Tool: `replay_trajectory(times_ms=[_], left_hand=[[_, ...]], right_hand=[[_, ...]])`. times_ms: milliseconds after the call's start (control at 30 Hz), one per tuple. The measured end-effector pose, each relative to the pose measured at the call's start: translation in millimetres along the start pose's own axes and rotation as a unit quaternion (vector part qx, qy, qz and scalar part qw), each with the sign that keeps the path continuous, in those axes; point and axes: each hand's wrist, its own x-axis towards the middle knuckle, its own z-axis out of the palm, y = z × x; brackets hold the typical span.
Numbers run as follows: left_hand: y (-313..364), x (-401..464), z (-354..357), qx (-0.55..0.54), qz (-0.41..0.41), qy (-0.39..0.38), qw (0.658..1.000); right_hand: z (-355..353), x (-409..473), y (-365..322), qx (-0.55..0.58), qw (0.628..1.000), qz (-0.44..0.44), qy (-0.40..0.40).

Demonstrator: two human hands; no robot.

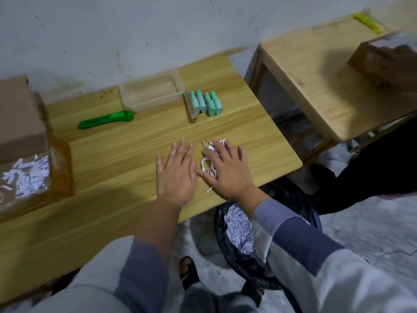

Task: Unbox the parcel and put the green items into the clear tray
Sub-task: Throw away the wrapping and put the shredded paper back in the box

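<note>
On the wooden tabletop [126,141], near its right front edge, both hands lay flat with palms down. The left hand [177,175] rested on bare wood, its fingers [180,150] straight, slightly spread and holding nothing. The right hand [228,170], just beside it, pressed on a small heap of white paper shreds [208,158], its fingers likewise extended and not curled round anything (some strips showed beyond the fingertips and at the heel of the hand). Both forearms wore grey and blue striped sleeves [300,242].

Further back, four green items [206,103], capped tube-like pieces, lay side by side on the tabletop, touching one another, with a narrow brown block [190,107] lying against their left side. Just left of these stood the clear tray [153,92], set close to the wall; nothing could be seen in it. A green utility knife [106,119] lay in front of the tray's left corner. At the left end of the tabletop sat the opened parcel [27,159], a cardboard box with more white shreds visible inside.

Below the table's front edge, a bin lined with a black bag [228,251] held shredded paper. To the right stood a second wooden table [316,86] carrying a blurred cardboard box [381,62].
</note>
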Motion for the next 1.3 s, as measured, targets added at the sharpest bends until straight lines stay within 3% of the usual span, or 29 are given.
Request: replay_trajectory(times_ms=[100,367,700,767,867,933,1133,1300], left_hand=[[-1,0,2,0.020,0.004,-0.002,1.000],[2,-1,-4,0.022,0.002,-0.023,1.000],[0,1,-3,0.029,0.010,-0.031,0.999],[1,1,-1,0.035,0.008,-0.029,0.999],[0,1,1,0.036,0.010,-0.030,0.999],[-1,1,0,0.034,0.011,-0.028,0.999],[0,0,-1,0.038,0.017,-0.026,0.999],[-1,-1,0,0.037,0.016,-0.023,0.999]], right_hand=[[-1,-2,1,-0.025,0.997,-0.025,0.076],[-16,-25,18,-0.005,0.992,-0.047,0.119],[-19,-119,72,-0.013,0.970,0.169,0.172],[-13,-131,78,0.018,0.966,0.222,0.134],[-3,-143,86,0.081,0.947,0.311,-0.022],[-1,-148,87,0.116,0.929,0.346,-0.064],[-5,-148,88,0.151,0.913,0.376,-0.040],[-7,-148,90,0.163,0.903,0.396,0.033]])
